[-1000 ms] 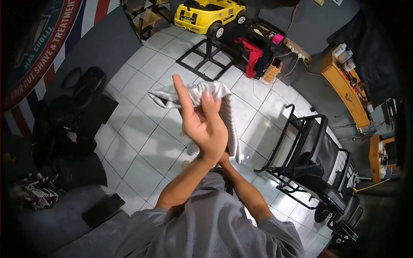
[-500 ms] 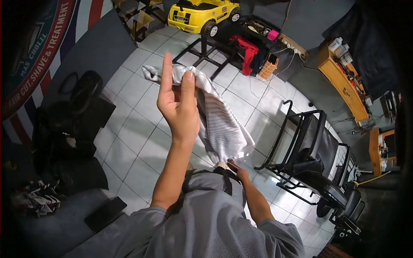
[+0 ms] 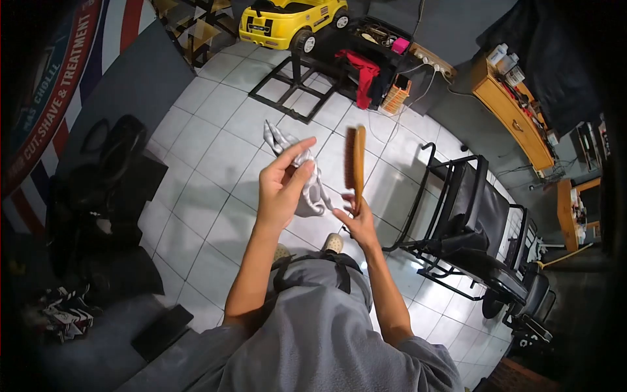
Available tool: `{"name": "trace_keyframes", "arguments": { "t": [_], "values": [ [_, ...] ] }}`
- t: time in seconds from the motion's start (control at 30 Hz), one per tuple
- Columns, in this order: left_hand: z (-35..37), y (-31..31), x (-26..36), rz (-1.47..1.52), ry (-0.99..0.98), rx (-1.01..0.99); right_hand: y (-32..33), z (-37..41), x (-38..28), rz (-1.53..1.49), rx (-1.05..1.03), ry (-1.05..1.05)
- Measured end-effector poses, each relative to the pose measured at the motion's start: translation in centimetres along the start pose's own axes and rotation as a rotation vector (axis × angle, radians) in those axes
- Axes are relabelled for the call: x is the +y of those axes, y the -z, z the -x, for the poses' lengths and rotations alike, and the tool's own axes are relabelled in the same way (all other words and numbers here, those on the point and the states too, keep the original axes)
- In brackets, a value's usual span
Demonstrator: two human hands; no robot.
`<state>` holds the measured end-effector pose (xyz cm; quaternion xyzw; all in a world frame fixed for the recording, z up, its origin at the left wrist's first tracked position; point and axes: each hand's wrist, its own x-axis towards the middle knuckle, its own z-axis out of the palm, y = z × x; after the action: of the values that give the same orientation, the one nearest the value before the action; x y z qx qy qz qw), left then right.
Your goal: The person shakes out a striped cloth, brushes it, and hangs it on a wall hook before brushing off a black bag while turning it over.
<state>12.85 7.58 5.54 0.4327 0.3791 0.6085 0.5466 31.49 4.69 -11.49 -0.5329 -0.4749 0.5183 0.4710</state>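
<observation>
A white tiled floor [image 3: 215, 163] fills the barbershop beneath a person in a grey top, seen from the head camera. A painted wall sign [image 3: 52, 85] curves along the 10 o'clock edge. A black barber chair [image 3: 483, 228] stands at 3 o'clock, well apart from the hands. A yellow toy car [image 3: 290, 19] is parked at 12 o'clock. A wooden worktop [image 3: 516, 111] crowded with bottles runs along the wall at 2 o'clock, and a red garment [image 3: 362, 72] hangs over a black frame at 1 o'clock.

At the centre, the left hand [image 3: 284, 189] is closed loosely round a bunched, pale striped cloth [image 3: 313, 196]. Thumb and fingertips pinch it, and one end sticks up toward 11 o'clock. Just beside it, toward 3 o'clock, the right hand [image 3: 356, 219] grips the lower end of a wooden brush [image 3: 356, 166]. It holds the brush upright at chest height, edge-on to the camera. Cloth and brush are close together, but whether they touch cannot be told from this angle.

The work in hand looks like wiping the brush. Doing it well probably calls for a firm hold low on the handle, so the head stays clear. The cloth should be gathered into a pad rather than left trailing. Strokes should run along the bristles and away from the body, over the open floor.
</observation>
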Motion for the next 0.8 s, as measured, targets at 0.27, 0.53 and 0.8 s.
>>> {"name": "trace_keyframes", "arguments": {
  "t": [0.27, 0.53, 0.8],
  "values": [
    [2.1, 3.3, -0.8, -0.187, 0.106, 0.002, -3.3, 0.4, -6.1, 0.235, -0.271, 0.039],
    [5.3, 11.3, -2.4, -0.671, 0.194, -0.247, 2.3, 1.5, -7.7, 0.002, -0.391, -0.179],
    [5.3, 13.4, -4.8, -0.787, -0.001, 0.272, 5.3, 2.1, -6.9, -0.313, -0.175, -0.169]
  ]
}}
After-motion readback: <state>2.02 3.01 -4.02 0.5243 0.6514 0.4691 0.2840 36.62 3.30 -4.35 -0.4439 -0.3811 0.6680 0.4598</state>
